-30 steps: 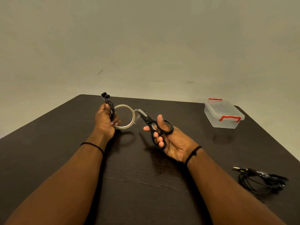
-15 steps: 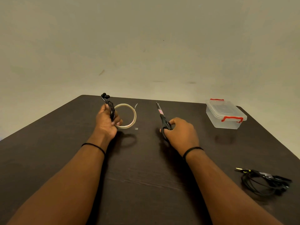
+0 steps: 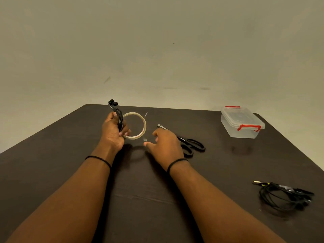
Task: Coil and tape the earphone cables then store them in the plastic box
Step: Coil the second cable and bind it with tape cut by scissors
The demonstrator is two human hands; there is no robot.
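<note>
Earphone coil point(image 3: 119, 118) gripped by left hand point(image 3: 112, 132) — right hand point(image 3: 166, 144) spread; plastic box point(image 3: 242, 122) lidded.

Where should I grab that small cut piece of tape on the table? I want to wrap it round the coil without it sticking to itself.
Pinch the tape piece by one short end, coming from the near right, where the right hand hovers open. It seems to lie flat, so lift an edge with a fingertip first. The left hand holds the coiled earphones and tape roll.
</note>
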